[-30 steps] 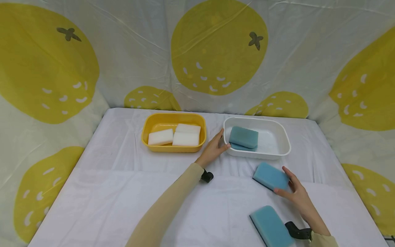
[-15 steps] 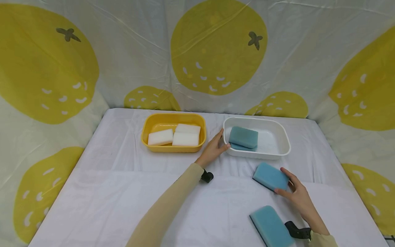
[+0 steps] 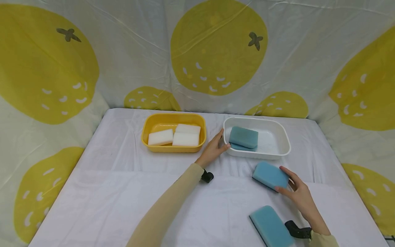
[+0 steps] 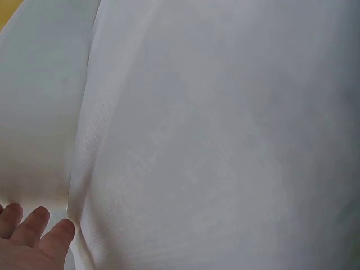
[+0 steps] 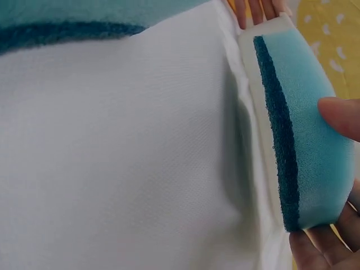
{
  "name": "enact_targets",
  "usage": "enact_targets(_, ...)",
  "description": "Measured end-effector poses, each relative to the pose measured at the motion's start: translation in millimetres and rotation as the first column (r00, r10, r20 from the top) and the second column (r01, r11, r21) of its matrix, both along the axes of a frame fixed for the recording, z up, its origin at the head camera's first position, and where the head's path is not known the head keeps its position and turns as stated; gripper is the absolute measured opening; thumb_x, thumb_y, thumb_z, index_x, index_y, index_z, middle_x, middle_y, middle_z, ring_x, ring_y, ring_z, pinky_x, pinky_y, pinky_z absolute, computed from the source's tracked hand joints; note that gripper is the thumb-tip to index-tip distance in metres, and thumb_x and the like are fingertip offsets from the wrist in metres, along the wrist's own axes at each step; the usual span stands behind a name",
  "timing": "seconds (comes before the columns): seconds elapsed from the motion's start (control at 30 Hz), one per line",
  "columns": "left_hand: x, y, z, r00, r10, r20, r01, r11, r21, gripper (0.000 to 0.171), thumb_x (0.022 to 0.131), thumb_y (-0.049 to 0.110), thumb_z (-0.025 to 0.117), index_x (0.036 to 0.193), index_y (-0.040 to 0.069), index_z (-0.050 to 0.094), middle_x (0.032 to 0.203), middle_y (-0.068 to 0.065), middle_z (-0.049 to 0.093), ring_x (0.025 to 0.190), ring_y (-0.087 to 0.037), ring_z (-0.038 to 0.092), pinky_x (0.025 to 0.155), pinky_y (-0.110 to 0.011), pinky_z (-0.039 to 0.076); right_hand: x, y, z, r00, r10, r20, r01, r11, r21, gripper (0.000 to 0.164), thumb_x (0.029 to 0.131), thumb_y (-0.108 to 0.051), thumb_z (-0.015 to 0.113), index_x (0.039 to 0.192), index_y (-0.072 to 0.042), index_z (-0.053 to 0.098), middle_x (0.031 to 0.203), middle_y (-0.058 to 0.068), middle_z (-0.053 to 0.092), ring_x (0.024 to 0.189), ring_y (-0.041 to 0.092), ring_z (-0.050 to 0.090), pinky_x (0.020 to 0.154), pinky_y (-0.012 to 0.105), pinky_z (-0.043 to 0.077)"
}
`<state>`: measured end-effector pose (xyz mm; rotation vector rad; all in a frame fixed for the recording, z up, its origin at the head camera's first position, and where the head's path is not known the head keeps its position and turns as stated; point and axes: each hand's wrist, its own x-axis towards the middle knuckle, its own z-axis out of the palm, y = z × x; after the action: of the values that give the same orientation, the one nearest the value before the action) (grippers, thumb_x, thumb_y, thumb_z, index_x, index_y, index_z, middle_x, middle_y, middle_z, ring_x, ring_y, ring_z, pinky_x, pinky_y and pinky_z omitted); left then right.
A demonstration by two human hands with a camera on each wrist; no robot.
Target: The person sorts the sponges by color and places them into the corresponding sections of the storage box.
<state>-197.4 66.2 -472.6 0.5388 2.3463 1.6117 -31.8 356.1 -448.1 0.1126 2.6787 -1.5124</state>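
Observation:
My right hand [image 3: 298, 192] holds a blue scouring sponge [image 3: 269, 174] by its right end, in front of a white plastic tub [image 3: 276, 153]. In the right wrist view the thumb lies on one side of this sponge and the fingers are at the other, with its dark scouring layer [image 5: 279, 132] showing. Two more blue sponges [image 3: 243, 136] lie overlapped in the tub's left part. My left hand [image 3: 212, 149], fingers extended, touches the tub's left side, thumb at the near corner. In the left wrist view only several fingertips [image 4: 56, 239] show.
A yellow tub [image 3: 158, 148] with three white sponge blocks [image 3: 186, 139] stands left of the white tub. Another blue sponge [image 3: 271, 226] lies at the front, beside the right wrist. White cloth [image 3: 92, 199] covers the table; a lemon-print curtain [image 3: 139, 51] hangs behind.
The right fingertips have shifted slightly leftward over the sponge's end, and the sponge has moved a very little. The left hand and both tubs stay where they were.

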Motion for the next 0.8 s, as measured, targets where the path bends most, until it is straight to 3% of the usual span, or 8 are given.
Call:
enact_targets(0.3,0.4,0,0.4,1.0,-0.004,-0.007,0.004,1.0,0.0,0.078,0.095,0.034,0.06,0.155,0.016,0.013,0.158,0.002,0.017,0.142,-0.013,0.019,0.112,-0.03,0.022,-1.5,-3,12.2,1.0,-0.007,-0.028,0.007,1.0,0.019,0.077,0.089,-0.018,0.07,0.152,-0.009,0.026,0.155,0.021,0.018,0.138,0.046,0.015,0.093,0.0,0.026)
enact_targets(0.67,0.1,-1,-0.2,1.0,-0.002,0.001,0.002,1.0,0.001,0.078,0.095,0.035,0.06,0.155,0.017,0.013,0.158,0.003,0.016,0.142,-0.011,0.018,0.112,-0.03,0.023,-4.7,1,25.2,0.996,0.018,-0.084,-0.018,1.0,0.012,0.074,0.091,-0.012,0.067,0.152,-0.014,0.027,0.156,0.015,0.018,0.14,0.037,0.018,0.094,0.004,0.031)
enact_targets(0.8,-0.5,0,-0.8,1.0,-0.001,0.002,0.001,1.0,-0.008,0.078,0.095,0.036,0.06,0.155,0.018,0.013,0.158,0.002,0.016,0.142,-0.012,0.018,0.112,-0.03,0.023,-8.0,1,34.0,0.995,0.017,-0.097,-0.014,0.999,0.032,0.074,0.092,-0.013,0.066,0.153,-0.016,0.026,0.156,0.015,0.017,0.139,0.042,0.019,0.09,0.003,0.033)
